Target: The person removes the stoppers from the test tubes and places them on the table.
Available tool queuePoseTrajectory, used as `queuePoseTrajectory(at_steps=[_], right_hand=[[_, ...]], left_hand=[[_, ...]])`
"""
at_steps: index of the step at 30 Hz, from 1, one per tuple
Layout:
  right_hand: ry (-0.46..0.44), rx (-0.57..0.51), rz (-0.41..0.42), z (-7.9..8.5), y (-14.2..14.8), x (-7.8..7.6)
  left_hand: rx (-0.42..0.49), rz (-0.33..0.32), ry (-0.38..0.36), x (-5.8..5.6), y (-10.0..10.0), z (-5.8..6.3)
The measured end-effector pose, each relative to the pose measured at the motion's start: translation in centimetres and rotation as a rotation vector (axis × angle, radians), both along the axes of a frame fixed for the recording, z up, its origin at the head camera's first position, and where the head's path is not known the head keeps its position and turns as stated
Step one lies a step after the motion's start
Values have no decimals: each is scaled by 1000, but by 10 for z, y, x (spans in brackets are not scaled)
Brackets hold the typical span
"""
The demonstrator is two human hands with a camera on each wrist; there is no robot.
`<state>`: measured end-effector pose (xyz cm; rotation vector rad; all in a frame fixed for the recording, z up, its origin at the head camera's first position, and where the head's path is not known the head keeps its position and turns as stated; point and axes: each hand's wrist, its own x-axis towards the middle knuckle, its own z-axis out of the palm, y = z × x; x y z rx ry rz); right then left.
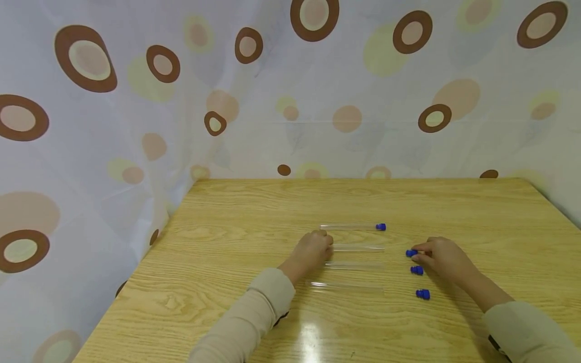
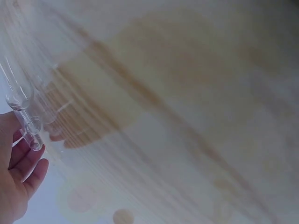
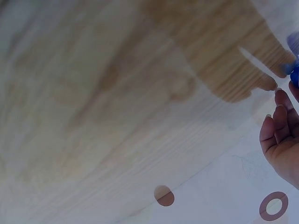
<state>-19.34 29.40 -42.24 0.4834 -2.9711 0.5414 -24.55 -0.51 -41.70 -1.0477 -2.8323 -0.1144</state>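
Note:
My left hand (image 1: 310,251) pinches the left end of a clear test tube (image 1: 360,247), second from the back. Its fingers (image 2: 29,161) also show beside the glass in the left wrist view. Across a gap, my right hand (image 1: 447,258) pinches a blue stopper (image 1: 410,253) between thumb and forefinger; only a part of that stopper (image 3: 295,77) shows in the right wrist view. Behind lies another tube (image 1: 347,226) with a blue stopper (image 1: 381,227) in its right end. Two unstoppered tubes lie nearer, one (image 1: 356,265) in front of the other (image 1: 347,287) as rows.
Two more blue stoppers, one (image 1: 416,270) farther back and one (image 1: 422,294) nearer, lie by the right hand. Everything lies on a wood-grain table (image 1: 218,242). A white patterned sheet (image 1: 254,91) hangs behind and along the left side.

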Motion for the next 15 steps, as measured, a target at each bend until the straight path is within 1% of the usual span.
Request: queuePoseTrajectory(at_steps=[4, 7, 15], right_hand=[[2, 8, 2, 1, 0, -1], [3, 14, 6, 2, 0, -1], [-13, 13, 6, 3, -1, -1]], left_hand=[[-21, 8, 50, 0, 0, 0], [-28, 23, 66, 0, 0, -1], [-64, 49, 32, 0, 0, -1]])
